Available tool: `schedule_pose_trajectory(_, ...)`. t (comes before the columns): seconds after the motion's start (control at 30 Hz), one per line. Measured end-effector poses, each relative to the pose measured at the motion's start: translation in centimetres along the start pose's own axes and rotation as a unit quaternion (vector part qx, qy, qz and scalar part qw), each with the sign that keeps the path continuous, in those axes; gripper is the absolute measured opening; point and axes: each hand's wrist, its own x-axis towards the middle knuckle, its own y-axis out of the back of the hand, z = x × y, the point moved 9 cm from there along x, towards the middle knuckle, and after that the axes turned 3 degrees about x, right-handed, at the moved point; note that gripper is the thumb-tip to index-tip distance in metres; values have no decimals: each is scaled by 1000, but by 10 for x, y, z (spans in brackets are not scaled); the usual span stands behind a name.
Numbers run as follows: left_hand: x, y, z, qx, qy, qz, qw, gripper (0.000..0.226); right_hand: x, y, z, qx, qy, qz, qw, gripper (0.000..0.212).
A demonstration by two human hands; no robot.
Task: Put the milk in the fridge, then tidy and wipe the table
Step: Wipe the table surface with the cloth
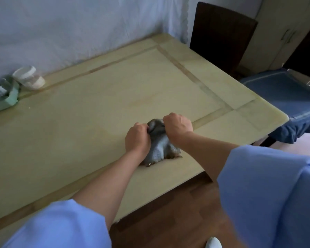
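Note:
A grey cloth (159,146) lies bunched on the pale yellow-green table (89,108), near its front right edge. My left hand (137,138) grips the cloth's left side and my right hand (178,125) grips its top right, both with fingers closed on the fabric. The cloth's lower fringe spreads flat on the tabletop below my hands. No milk is in view.
A white-lidded jar (29,77) stands at the table's far left by the wall. Beside it sits a green tray (9,99) holding glassware. A dark chair (220,34) stands behind the far right corner. A blue-covered seat (283,97) is at the right. Wooden floor lies below the front edge.

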Motion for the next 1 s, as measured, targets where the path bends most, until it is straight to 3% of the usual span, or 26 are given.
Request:
schedule_pose_trajectory(0.33,-18,30,156,-70,-89,21,993,27,-56,108,119,62,-119,107,985,30)
schedule_pose_trajectory(0.63,-53,22,260,-93,-165,2,982,24,-93,152,212,55,-208,174,961,24)
schedule_pose_trajectory(0.83,-13,-45,276,-55,-145,-5,988,25,-47,128,247,66,-173,148,971,28)
schedule_pose_trajectory(0.9,4,-74,273,28,-177,-12,984,34,-27,105,245,80,-140,93,983,32)
schedule_pose_trajectory(1.0,15,-124,267,93,-231,-114,962,41,1,58,245,36,-102,-21,994,38)
